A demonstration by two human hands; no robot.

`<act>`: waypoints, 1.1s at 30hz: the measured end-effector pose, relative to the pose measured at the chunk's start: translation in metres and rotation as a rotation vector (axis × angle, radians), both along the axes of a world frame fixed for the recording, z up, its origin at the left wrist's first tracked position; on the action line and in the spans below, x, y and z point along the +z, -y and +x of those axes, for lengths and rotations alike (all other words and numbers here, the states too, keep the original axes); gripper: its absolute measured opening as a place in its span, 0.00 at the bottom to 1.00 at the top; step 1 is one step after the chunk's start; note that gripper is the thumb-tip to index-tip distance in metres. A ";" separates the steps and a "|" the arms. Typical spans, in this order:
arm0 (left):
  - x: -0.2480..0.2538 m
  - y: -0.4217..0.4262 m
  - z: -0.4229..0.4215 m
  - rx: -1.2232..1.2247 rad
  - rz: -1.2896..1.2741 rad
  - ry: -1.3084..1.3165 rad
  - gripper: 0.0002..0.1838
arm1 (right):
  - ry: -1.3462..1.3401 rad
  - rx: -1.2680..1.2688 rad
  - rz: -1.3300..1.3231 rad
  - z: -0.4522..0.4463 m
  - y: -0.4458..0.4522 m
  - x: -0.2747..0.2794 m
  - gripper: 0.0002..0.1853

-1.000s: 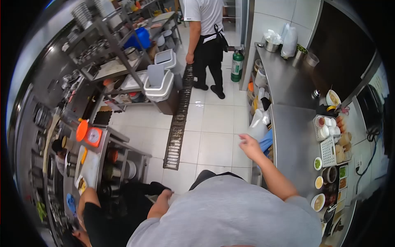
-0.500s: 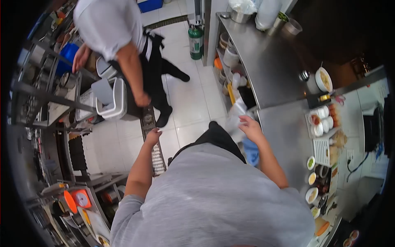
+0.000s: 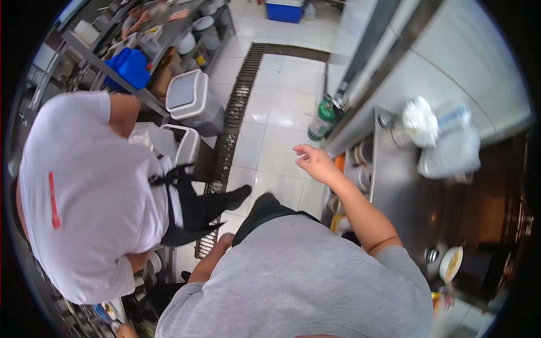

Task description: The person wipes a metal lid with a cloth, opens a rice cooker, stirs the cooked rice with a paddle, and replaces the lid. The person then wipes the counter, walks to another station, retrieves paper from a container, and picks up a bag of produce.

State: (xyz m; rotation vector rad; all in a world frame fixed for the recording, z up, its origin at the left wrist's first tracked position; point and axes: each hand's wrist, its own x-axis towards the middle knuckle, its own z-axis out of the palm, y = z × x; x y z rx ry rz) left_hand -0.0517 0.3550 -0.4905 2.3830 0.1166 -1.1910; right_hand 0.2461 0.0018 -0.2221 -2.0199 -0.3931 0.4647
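Observation:
My right hand (image 3: 314, 163) is raised in front of me over the tiled floor, its fingers loosely apart with nothing in them. The steel counter (image 3: 397, 180) and its lower shelves lie to the right of it. Low at my left side, my left hand (image 3: 226, 241) shows only in part beside my dark trousers, and its fingers are too hidden to read. Close on the left stands a person in a white shirt (image 3: 96, 197) and black apron, turned away from me. A white bin (image 3: 183, 143) is just beyond that person's apron.
A green cylinder (image 3: 322, 121) stands by the wall corner. The floor drain grate (image 3: 234, 112) runs ahead. A lidded bin (image 3: 194, 98) and a blue container (image 3: 128, 67) are at the left. On the counter are plastic bags (image 3: 451, 152) and a bowl (image 3: 451, 265).
The white-shirted person has come from ahead to my left side. The view has advanced towards the green cylinder and far counter end. My left hand has dropped back to my side.

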 end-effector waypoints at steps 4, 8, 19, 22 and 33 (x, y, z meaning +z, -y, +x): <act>-0.029 -0.032 0.030 0.307 0.035 -0.206 0.22 | 0.291 0.261 -0.166 0.112 -0.060 -0.010 0.19; -0.041 -0.069 0.143 0.443 0.042 -0.299 0.22 | 0.065 0.164 -0.237 0.182 -0.054 -0.106 0.18; 0.121 -0.172 0.677 0.677 -0.041 0.645 0.22 | -0.672 0.213 -0.779 0.282 0.082 -0.305 0.12; 0.182 -0.168 0.751 0.840 -0.401 0.783 0.20 | -0.681 0.194 -0.663 0.398 0.045 -0.296 0.11; 0.444 -0.413 0.817 1.040 0.125 1.438 0.19 | -0.070 0.137 -0.034 0.870 -0.341 -0.101 0.15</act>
